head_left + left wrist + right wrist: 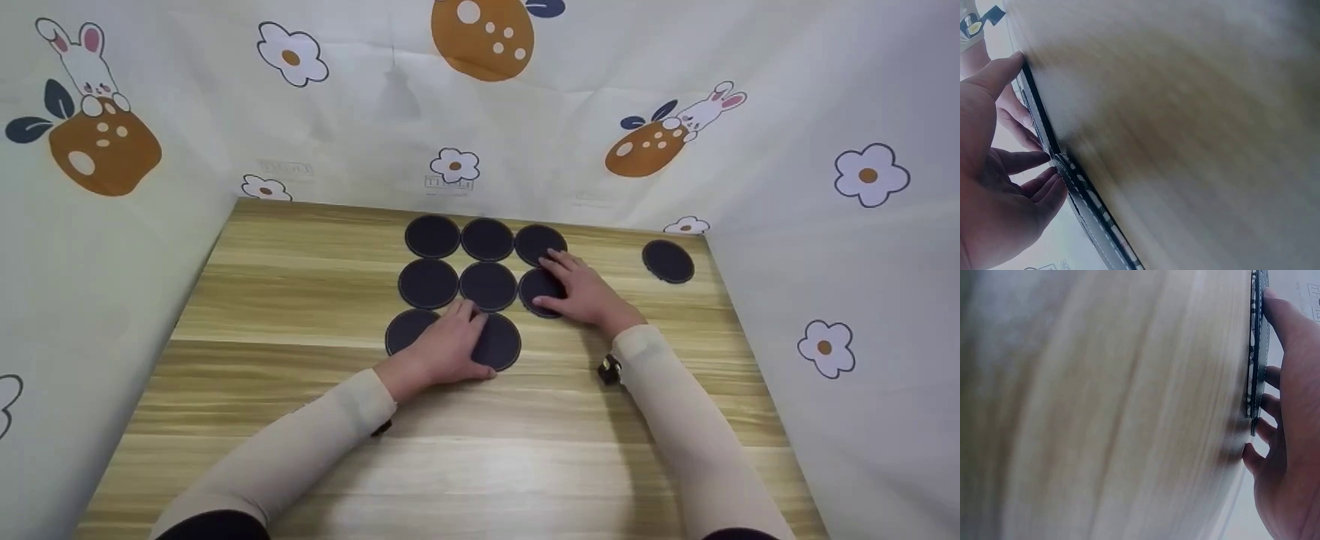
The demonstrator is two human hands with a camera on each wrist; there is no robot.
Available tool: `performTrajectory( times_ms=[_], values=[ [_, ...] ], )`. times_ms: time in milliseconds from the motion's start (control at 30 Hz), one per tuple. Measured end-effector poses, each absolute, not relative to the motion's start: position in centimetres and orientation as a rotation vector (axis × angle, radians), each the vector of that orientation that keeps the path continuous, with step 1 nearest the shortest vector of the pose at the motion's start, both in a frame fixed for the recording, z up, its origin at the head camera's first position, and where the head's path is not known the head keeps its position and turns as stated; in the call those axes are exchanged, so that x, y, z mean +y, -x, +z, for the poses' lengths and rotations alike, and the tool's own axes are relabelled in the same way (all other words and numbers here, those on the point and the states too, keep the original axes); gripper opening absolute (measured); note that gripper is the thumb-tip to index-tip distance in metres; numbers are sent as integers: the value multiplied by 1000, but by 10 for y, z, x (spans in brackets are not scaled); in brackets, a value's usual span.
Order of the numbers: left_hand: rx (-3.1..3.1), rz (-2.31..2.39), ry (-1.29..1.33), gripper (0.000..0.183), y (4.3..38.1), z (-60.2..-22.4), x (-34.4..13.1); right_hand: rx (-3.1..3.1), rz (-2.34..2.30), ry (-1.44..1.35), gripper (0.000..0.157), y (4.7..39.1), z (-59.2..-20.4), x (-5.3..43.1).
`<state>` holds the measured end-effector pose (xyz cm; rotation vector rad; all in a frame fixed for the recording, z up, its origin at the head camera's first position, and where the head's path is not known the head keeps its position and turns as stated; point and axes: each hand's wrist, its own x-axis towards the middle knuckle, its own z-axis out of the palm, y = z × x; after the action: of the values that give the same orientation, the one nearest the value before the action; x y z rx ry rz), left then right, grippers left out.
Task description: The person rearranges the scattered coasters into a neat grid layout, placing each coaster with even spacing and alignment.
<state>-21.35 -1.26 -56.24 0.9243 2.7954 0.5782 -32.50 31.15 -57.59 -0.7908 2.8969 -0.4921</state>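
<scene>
Several round black coasters with stitched rims lie flat in rows on the table. My left hand (447, 346) spreads over the near row, its thumb at the near edge of the second near-row coaster (501, 345) and its fingertips at that coaster's far edge. Partly under the same hand is the near-left coaster (405, 334). In the left wrist view the fingertips (1053, 174) touch where two coaster edges meet. My right hand (589, 294) rests over the right middle coaster (540, 289), thumb on it, fingers reaching to the far-right coaster (536, 241).
A lone coaster (668, 262) lies apart near the table's right back edge. The wood-grain table (300, 300) is enclosed by printed fabric walls (360, 142) at the back and both sides. The middle coaster (488, 285) touches its neighbours.
</scene>
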Motion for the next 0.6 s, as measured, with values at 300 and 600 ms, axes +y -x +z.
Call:
performTrajectory(
  times_ms=[300,600],
  values=[
    [2816,652,-900,100,214,-555,-24,2885,-506,781,92,326,-575,310],
    [2787,763,-871,89,222,-541,-58,2865,-596,747,89,325,-574,310]
  ],
)
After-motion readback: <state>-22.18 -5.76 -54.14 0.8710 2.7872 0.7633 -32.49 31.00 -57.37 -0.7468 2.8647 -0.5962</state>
